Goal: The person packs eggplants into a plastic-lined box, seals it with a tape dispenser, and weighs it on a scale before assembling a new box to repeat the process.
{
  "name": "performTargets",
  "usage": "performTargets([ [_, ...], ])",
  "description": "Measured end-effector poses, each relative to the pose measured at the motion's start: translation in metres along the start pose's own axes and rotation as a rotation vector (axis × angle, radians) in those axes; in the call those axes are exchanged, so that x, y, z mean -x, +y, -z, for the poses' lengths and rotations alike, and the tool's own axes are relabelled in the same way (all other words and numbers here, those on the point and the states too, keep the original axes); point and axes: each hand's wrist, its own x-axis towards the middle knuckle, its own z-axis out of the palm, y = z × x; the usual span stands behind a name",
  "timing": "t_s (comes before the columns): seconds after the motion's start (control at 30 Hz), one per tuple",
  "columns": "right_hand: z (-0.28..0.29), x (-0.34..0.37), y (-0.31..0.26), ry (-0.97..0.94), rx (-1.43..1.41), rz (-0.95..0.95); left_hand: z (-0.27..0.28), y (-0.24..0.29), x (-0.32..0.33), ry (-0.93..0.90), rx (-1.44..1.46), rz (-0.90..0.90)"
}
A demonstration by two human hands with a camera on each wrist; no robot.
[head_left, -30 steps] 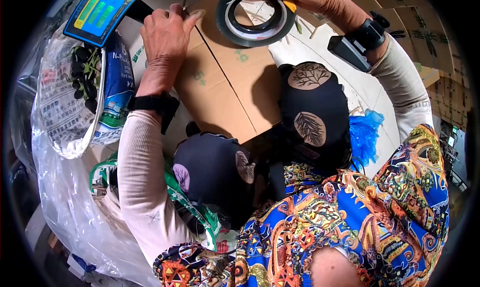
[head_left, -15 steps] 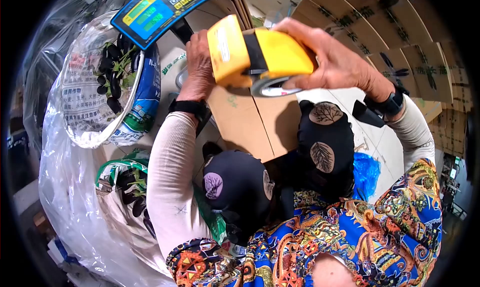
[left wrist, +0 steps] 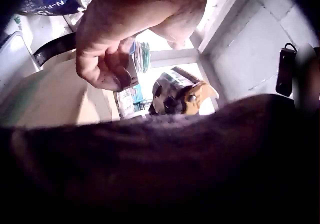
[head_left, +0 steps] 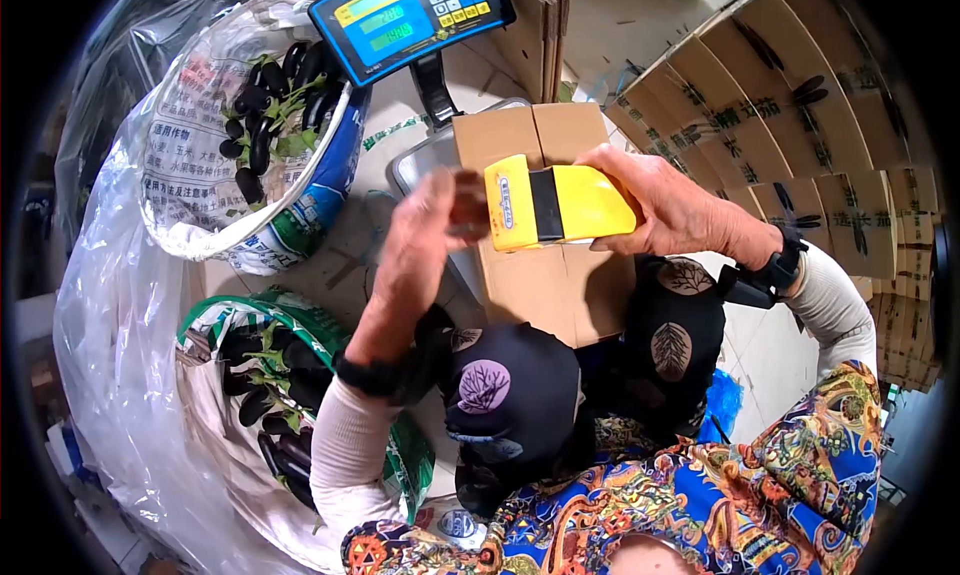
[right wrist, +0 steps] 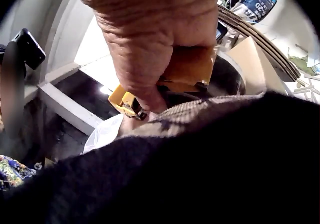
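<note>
My right hand [head_left: 675, 205] grips a yellow tape dispenser [head_left: 592, 203] with a black band round it, held over a brown cardboard box [head_left: 525, 300]. In the right wrist view the thumb lies along the dispenser [right wrist: 192, 69]. My left hand [head_left: 425, 220], blurred in the head view, is just left of the dispenser with its fingertips toward it. The left wrist view shows those fingers [left wrist: 107, 69] loosely bent and the thumb apart, with nothing between them. The box lies on the metal platform [head_left: 410, 165] of a scale, close to my knees.
The blue scale display [head_left: 400, 25] stands behind the platform. To the left are a white-rimmed sack of eggplants [head_left: 265, 110] and a green-rimmed sack [head_left: 210, 320] with more. Stacked cartons [head_left: 780, 85] fill the right side, and flat cardboard [head_left: 540, 35] stands at the back.
My left hand has come off the box's far end and back toward me. The dispenser, over the box's far end before, has turned yellow side up and come nearer. The view has shifted.
</note>
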Motion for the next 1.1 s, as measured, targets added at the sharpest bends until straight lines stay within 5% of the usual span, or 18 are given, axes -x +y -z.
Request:
performTargets([
  [0.2, 0.002, -0.001, -0.003, -0.017, 0.038, -0.003, 0.006, -0.004, 0.010, -0.245, -0.017, 0.066],
  [0.47, 0.002, -0.004, -0.006, -0.040, 0.038, -0.030, 0.003, -0.008, 0.013, -0.172, 0.426, 0.225],
  [0.87, 0.003, -0.013, -0.015, -0.073, 0.213, 0.016, -0.001, -0.019, 0.007, 0.077, -0.158, 0.014],
  [1.1, 0.005, -0.010, -0.027, -0.125, 0.264, 0.070, 0.036, -0.029, 0.032, 0.291, -0.210, -0.014],
])
